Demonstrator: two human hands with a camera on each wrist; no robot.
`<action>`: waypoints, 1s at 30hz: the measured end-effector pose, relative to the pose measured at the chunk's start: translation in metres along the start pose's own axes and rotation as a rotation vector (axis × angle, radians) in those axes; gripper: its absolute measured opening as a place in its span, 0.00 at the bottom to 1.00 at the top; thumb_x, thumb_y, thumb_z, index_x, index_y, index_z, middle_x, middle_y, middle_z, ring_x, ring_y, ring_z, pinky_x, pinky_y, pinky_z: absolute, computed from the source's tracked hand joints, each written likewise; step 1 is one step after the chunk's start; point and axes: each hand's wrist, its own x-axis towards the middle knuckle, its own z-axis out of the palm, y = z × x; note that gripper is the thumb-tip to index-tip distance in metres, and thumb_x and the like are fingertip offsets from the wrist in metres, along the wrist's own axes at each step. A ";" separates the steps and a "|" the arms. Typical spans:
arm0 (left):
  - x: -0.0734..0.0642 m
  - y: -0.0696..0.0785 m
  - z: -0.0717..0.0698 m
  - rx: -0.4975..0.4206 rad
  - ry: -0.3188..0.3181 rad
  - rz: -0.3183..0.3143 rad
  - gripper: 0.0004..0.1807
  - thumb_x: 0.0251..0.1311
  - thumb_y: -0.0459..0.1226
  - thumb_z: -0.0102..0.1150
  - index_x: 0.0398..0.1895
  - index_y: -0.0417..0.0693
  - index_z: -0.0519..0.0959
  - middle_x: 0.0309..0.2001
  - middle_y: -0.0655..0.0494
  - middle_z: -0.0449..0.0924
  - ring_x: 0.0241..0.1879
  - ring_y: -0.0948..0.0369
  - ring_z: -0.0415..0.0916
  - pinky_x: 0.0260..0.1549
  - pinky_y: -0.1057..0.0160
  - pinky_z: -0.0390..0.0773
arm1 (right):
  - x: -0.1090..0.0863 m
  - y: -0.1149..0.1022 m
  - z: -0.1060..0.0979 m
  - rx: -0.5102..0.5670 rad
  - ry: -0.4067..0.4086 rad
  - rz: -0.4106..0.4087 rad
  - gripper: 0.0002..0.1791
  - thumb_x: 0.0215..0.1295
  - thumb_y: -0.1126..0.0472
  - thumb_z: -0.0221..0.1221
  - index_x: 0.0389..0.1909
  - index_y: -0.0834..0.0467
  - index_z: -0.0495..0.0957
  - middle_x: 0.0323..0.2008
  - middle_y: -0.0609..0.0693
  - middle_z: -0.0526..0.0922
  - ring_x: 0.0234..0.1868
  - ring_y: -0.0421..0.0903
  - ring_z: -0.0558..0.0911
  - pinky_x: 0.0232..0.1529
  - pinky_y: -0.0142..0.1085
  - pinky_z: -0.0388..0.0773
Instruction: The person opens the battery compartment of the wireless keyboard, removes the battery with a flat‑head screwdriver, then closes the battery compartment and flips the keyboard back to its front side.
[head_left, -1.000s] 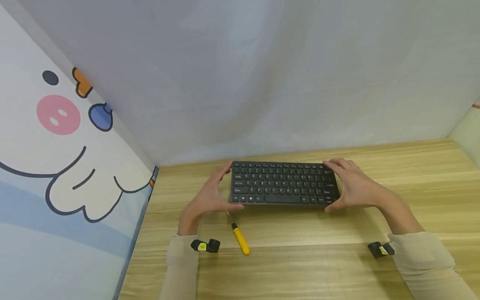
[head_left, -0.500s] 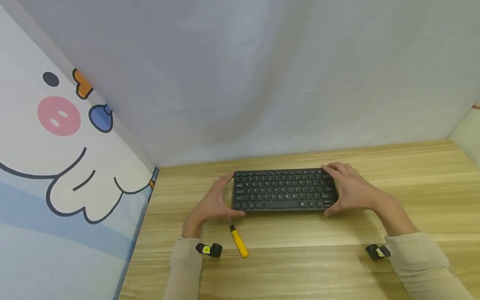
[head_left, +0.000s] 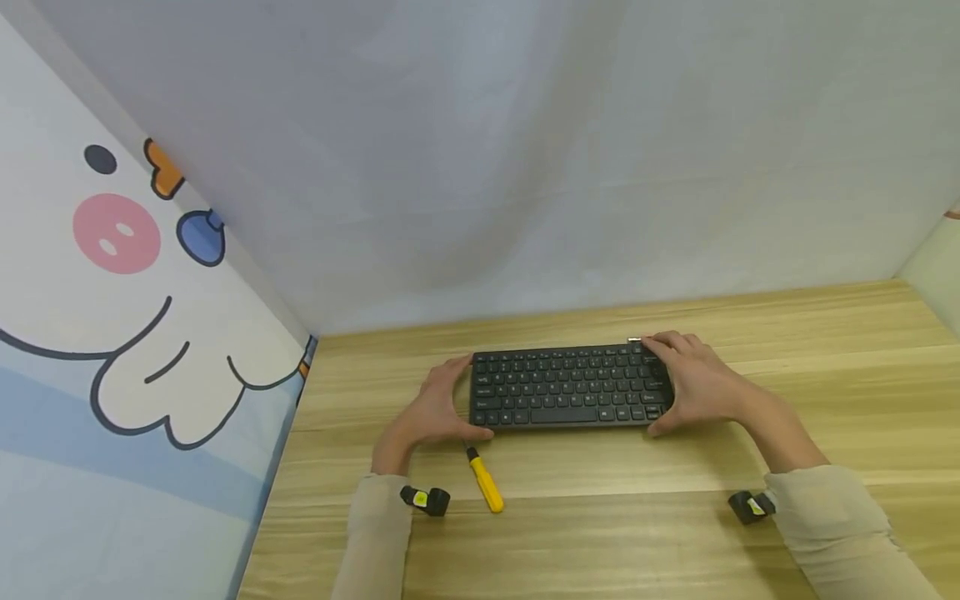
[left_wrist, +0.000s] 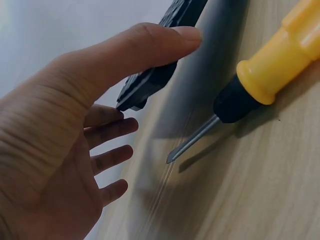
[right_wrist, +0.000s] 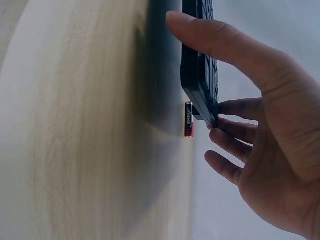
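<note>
A black keyboard [head_left: 570,387] is held by both hands at its two short ends, keys facing up. Its shadow on the wood in both wrist views shows it raised off the table. My left hand [head_left: 435,408] grips the left end, thumb on the near edge and a fingertip at the far corner. At the right end, my right hand [head_left: 697,383] pinches it the same way. A yellow-handled screwdriver [head_left: 486,483] lies near the left hand, its flat tip showing in the left wrist view. A black and red battery [right_wrist: 188,120] lies beyond the keyboard's far right corner.
The wooden table [head_left: 600,533] meets a pale grey curtain-like wall [head_left: 525,208] behind the keyboard. On the left stands a panel with a cartoon print [head_left: 150,333]. Each wrist carries a small black strapped device.
Both hands have drawn the keyboard toward the person and slightly to the right. The battery has come into view behind its far edge. The screwdriver lies in about the same place.
</note>
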 end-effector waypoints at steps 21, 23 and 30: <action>0.007 0.001 0.007 0.109 0.009 -0.028 0.71 0.34 0.56 0.84 0.83 0.55 0.51 0.82 0.50 0.53 0.82 0.44 0.46 0.79 0.37 0.48 | 0.009 0.009 0.009 -0.007 -0.019 0.010 0.73 0.25 0.36 0.82 0.73 0.69 0.62 0.68 0.67 0.68 0.66 0.67 0.69 0.70 0.66 0.64; 0.007 0.001 0.007 0.123 0.011 -0.033 0.71 0.34 0.57 0.84 0.83 0.54 0.50 0.82 0.50 0.53 0.82 0.43 0.47 0.79 0.37 0.49 | 0.010 0.009 0.010 -0.006 -0.022 0.013 0.73 0.26 0.37 0.82 0.74 0.69 0.61 0.69 0.67 0.68 0.67 0.67 0.68 0.70 0.67 0.64; 0.009 -0.001 0.009 0.156 0.011 -0.039 0.71 0.35 0.57 0.83 0.83 0.53 0.50 0.82 0.49 0.52 0.82 0.43 0.47 0.79 0.36 0.48 | 0.011 0.007 0.011 0.000 -0.023 0.019 0.73 0.26 0.38 0.82 0.74 0.69 0.61 0.70 0.67 0.67 0.67 0.68 0.68 0.70 0.67 0.64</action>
